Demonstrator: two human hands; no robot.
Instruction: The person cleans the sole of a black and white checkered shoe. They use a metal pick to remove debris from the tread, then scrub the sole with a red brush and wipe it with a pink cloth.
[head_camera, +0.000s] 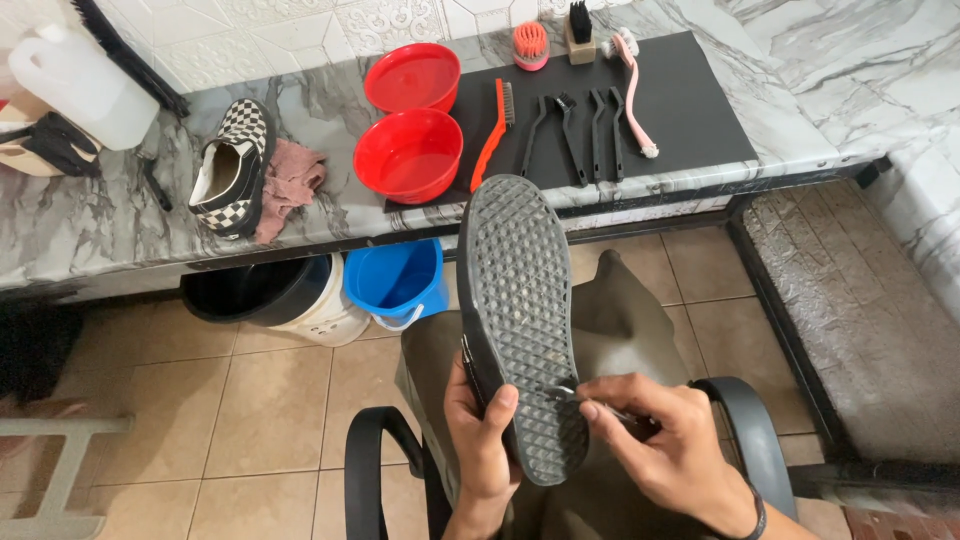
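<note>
1. Shoe (520, 300) is held sole-up over the lap, just in front of the marble counter (80, 225), gripped along its edge by the left hand (480, 440).
2. Right hand (665, 445) is closed around a thin metal pick (575, 395), tip pressed into the tread near the heel.
3. Pale bits are visible stuck in the mid-sole grooves, so plenty looks left to be dug out.
4. On the counter, the checkered shoe (232, 165), pink rag (290, 185), red bowls (408, 155) and brushes (575, 125) are lying untouched.
</note>
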